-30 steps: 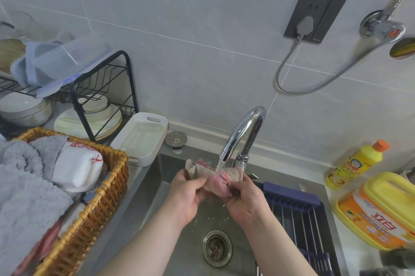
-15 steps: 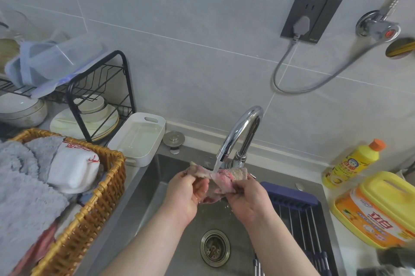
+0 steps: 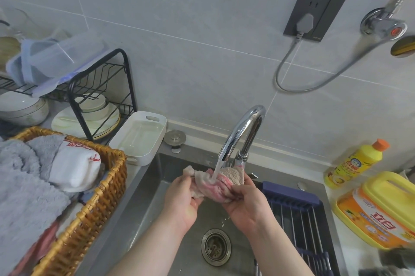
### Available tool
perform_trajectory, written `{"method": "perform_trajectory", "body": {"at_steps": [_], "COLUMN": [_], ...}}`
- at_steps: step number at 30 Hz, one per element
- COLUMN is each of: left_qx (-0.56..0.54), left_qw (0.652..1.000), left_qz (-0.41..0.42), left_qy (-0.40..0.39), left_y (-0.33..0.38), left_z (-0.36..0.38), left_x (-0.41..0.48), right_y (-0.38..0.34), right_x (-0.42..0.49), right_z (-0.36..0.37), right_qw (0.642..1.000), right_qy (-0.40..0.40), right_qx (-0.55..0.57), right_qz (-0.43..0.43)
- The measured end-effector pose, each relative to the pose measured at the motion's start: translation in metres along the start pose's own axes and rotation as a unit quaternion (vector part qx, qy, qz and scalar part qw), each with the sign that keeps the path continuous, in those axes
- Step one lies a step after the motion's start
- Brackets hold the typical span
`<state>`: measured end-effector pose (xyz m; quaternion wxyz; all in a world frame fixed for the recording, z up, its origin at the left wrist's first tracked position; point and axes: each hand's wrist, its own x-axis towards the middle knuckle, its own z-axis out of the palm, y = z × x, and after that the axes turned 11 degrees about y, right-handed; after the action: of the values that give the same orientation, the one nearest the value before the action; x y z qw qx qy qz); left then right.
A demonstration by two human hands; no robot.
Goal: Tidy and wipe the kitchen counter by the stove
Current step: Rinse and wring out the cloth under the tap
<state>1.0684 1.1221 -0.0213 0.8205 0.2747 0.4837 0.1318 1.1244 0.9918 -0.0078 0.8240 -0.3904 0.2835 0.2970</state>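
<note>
A beige and pink cleaning cloth point(image 3: 221, 182) is bunched between both hands over the steel sink point(image 3: 157, 188). Water runs from the chrome faucet point(image 3: 241, 132) straight onto the cloth's middle. My left hand point(image 3: 182, 200) grips the cloth's left end, and my right hand point(image 3: 244, 201) grips its right end from below. Drops fall toward the drain point(image 3: 216, 247).
A wicker basket point(image 3: 89, 208) of towels stands left of the sink, with a white tray point(image 3: 140, 137) and a black dish rack point(image 3: 98, 87) behind it. A dark blue drying rack point(image 3: 298, 215) lies across the sink's right side. Two yellow detergent bottles point(image 3: 357, 163) stand on the right counter.
Both hands have kneaded the cloth under the stream, and more of its beige end now shows on the right. The view has shifted slightly.
</note>
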Motion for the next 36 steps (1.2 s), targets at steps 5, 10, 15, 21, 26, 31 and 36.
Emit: {"method": "perform_trajectory", "body": {"at_steps": [5, 10, 15, 21, 26, 31, 36], "left_qx": [0.035, 0.075, 0.045, 0.11, 0.081, 0.15, 0.111], "left_qw": [0.996, 0.997, 0.99, 0.981, 0.986, 0.962, 0.988], "left_qz": [-0.068, -0.033, -0.12, -0.056, -0.128, -0.219, -0.099], "left_qy": [-0.045, 0.009, -0.065, -0.151, -0.073, -0.065, -0.049], "left_y": [-0.003, -0.007, -0.006, -0.016, -0.013, -0.014, -0.008], "left_z": [-0.005, -0.005, 0.0, 0.001, 0.004, -0.006, -0.009], "left_x": [-0.005, 0.005, 0.001, -0.008, -0.008, -0.009, -0.003], "right_y": [-0.001, -0.006, -0.011, -0.022, -0.019, -0.011, -0.008], "right_x": [0.0, 0.004, 0.003, 0.003, 0.006, 0.002, 0.006], "right_z": [-0.004, -0.012, -0.025, -0.042, -0.036, -0.023, -0.027], "right_qw": [0.999, 0.999, 0.999, 0.998, 0.998, 0.992, 0.964], "right_qy": [-0.028, -0.017, 0.01, 0.024, -0.001, -0.057, -0.09], "right_qx": [-0.014, -0.041, -0.04, -0.028, -0.05, -0.111, -0.237], "right_qz": [0.012, -0.019, -0.031, -0.05, -0.045, -0.033, -0.082]}}
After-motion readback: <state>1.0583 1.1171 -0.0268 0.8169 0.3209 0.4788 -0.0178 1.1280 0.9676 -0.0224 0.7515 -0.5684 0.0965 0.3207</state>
